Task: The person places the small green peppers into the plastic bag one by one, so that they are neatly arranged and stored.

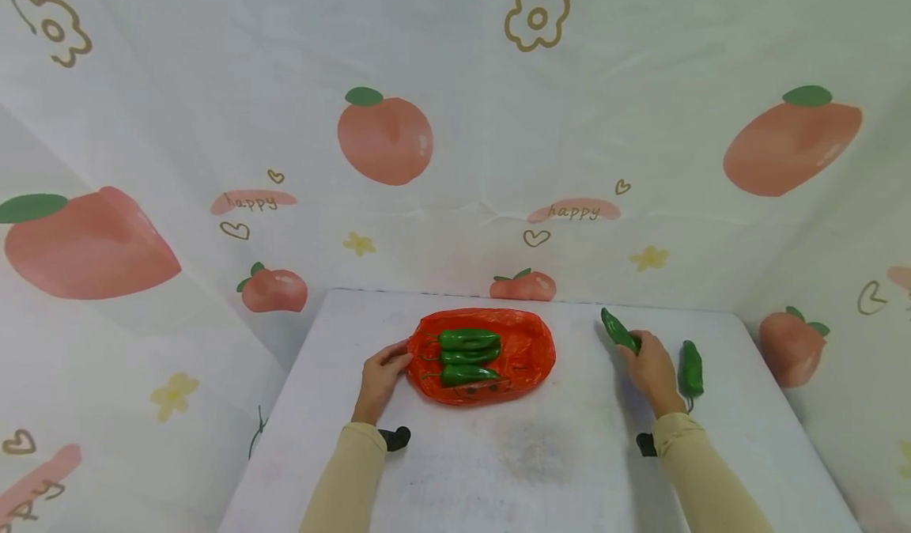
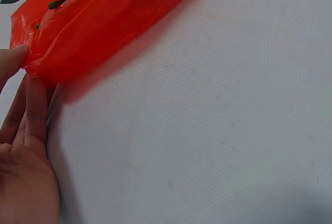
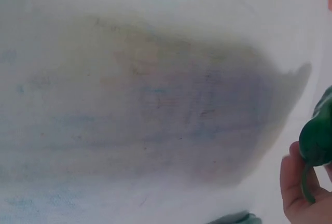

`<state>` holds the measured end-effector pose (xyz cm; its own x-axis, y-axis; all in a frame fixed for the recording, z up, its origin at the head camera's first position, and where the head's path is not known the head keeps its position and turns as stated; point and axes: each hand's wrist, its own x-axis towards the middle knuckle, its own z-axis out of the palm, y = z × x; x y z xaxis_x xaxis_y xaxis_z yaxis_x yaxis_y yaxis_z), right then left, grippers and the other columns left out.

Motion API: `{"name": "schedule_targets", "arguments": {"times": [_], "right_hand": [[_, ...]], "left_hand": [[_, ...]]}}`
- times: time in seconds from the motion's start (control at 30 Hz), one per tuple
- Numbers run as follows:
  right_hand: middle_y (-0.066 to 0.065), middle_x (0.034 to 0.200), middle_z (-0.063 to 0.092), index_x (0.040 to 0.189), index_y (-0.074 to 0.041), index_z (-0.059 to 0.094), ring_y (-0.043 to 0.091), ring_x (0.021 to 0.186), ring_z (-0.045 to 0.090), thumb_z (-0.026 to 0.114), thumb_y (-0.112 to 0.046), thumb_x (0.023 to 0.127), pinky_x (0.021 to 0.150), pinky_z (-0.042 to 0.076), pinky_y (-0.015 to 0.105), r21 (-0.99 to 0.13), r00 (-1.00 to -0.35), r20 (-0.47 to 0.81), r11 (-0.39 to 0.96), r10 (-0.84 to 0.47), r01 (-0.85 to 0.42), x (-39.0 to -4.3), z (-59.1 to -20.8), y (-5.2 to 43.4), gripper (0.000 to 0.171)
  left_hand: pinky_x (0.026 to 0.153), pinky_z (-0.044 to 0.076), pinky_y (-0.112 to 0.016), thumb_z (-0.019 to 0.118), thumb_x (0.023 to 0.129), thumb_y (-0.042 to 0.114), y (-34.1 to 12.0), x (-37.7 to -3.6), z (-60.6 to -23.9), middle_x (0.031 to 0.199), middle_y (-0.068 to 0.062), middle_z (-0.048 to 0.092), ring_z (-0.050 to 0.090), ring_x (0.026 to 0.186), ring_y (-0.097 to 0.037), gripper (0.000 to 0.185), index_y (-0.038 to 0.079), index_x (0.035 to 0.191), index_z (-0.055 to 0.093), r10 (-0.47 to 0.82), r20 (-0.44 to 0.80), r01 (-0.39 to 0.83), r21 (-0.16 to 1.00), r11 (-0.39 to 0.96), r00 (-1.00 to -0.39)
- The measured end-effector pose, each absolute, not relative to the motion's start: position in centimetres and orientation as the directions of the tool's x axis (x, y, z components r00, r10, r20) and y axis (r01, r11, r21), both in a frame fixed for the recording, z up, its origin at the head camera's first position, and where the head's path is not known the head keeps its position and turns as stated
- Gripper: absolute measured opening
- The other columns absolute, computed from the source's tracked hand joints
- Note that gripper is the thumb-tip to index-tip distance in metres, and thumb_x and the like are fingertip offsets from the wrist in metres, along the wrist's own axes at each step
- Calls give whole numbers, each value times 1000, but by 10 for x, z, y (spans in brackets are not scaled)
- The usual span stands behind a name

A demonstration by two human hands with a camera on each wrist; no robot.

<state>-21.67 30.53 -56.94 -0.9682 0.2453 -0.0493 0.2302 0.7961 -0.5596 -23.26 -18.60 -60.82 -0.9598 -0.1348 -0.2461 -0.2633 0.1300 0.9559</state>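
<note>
A red plastic bag [image 1: 530, 371] lies spread on the table, its rim standing up in an oval. Inside it, towards the left, three green peppers [image 1: 470, 357] lie side by side with stems to the left. My left hand [image 1: 380, 376] pinches the bag's left edge between thumb and fingers; the left wrist view shows the red film [image 2: 104, 32] there. To the right of the bag, my right hand [image 1: 651, 371] holds a green pepper [image 1: 618, 329] above the table. That pepper's stem end [image 3: 315, 140] hangs by the fingers in the right wrist view.
Another green pepper [image 1: 691, 368] lies on the table to the right of my right hand. A white table [image 1: 455, 470] with a faint grey stain is beneath everything. Behind and at the sides hangs a white curtain [image 1: 455, 58] printed with fruit.
</note>
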Motion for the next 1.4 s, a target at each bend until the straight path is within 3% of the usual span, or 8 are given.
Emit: {"name": "schedule_targets", "arguments": {"times": [0.13, 0.4, 0.67, 1.03, 1.13, 1.4], "right_hand": [[30, 128, 51, 132, 3, 46, 43, 114, 52, 57, -23, 95, 95, 41, 56, -587, -973, 14, 789, 231, 179, -217, -566, 304, 46], [26, 114, 63, 125, 0, 55, 38, 95, 59, 66, -20, 90, 78, 46, 48, -603, -966, 181, 797, 184, 39, -217, -555, 297, 42], [24, 114, 64, 124, -2, 56, 36, 93, 54, 67, -19, 89, 77, 44, 48, -596, -969, 204, 803, 141, -9, -222, -540, 287, 41], [28, 111, 65, 122, 3, 58, 40, 94, 62, 71, -6, 83, 80, 48, 53, -571, -938, 346, 790, -15, -223, -228, -525, 274, 43], [28, 113, 64, 123, 3, 58, 41, 98, 61, 72, -5, 82, 83, 48, 54, -567, -937, 349, 788, -36, -241, -229, -521, 268, 43], [23, 121, 59, 130, -2, 54, 37, 105, 50, 68, -11, 87, 94, 44, 57, -573, -979, 198, 804, -52, -159, -228, -508, 253, 46]], "left_hand": [[94, 53, -29, 70, 87, 28, -186, -233, -610, 125, -3, 65, 63, 109, -16, 34, 22, 120, 67, -140, -246, -264, 956, 129, -959], [100, 50, -33, 69, 88, 26, -186, -231, -601, 128, -5, 63, 60, 115, -19, 36, 19, 123, 65, -116, -251, -265, 956, 124, -961], [99, 50, -32, 68, 88, 30, -188, -234, -610, 126, 0, 63, 61, 113, -16, 33, 26, 120, 66, -131, -254, -272, 952, 144, -958], [100, 50, -32, 68, 88, 32, -189, -235, -614, 126, 0, 63, 60, 114, -15, 33, 27, 120, 66, -133, -256, -273, 952, 140, -958], [101, 49, -33, 68, 88, 32, -188, -235, -614, 126, 1, 63, 60, 115, -15, 32, 27, 120, 66, -134, -258, -277, 950, 143, -957], [101, 49, -33, 68, 88, 33, -188, -234, -613, 125, 1, 63, 60, 115, -15, 33, 27, 120, 66, -133, -261, -279, 949, 145, -956]]}}
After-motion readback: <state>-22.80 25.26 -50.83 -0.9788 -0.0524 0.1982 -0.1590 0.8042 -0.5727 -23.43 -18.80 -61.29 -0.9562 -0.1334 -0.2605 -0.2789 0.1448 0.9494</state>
